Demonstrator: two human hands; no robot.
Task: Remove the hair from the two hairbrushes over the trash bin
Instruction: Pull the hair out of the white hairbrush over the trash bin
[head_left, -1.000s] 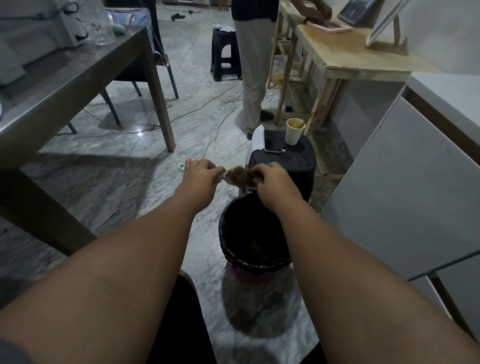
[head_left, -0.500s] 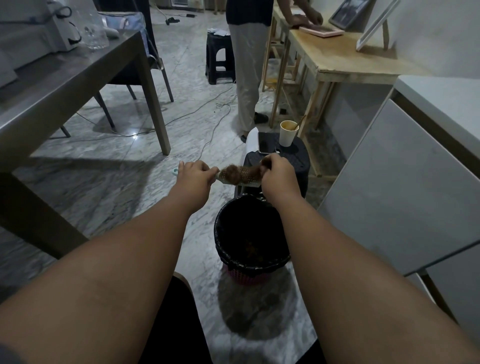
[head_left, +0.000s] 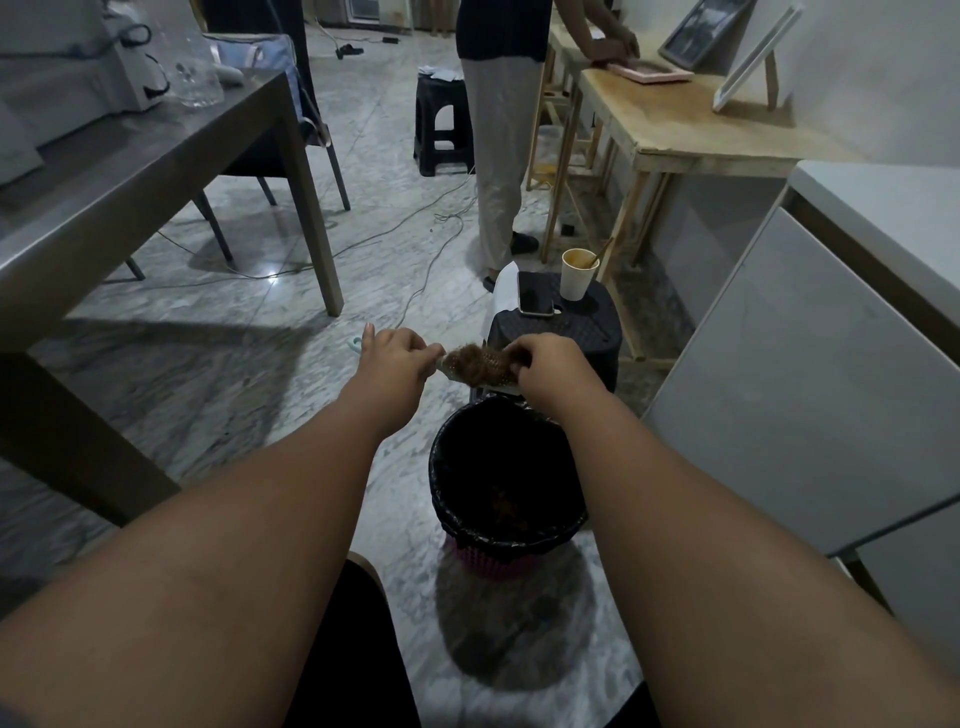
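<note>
A pale hairbrush (head_left: 453, 372) lies level between my hands, its bristles packed with a brown clump of hair (head_left: 475, 362). My left hand (head_left: 396, 358) grips the brush by its handle end. My right hand (head_left: 550, 364) is closed on the far end of the clump, fingers pinching the hair. Both hover just above the far rim of the trash bin (head_left: 457, 525), a pink basket lined with a black bag, with bits of brown hair lying inside. Only one hairbrush is in view.
Behind the bin stands a black stool (head_left: 597, 338) carrying a phone (head_left: 535, 293) and a paper cup (head_left: 578, 274). A person (head_left: 498, 130) stands at a wooden table (head_left: 691, 124). A grey table (head_left: 130, 171) is left, a white cabinet (head_left: 810, 374) right. Cables cross the marble floor.
The hands and brush stayed above the bin's far rim; my right hand shifted its pinch along the hair clump. The view tilted slightly.
</note>
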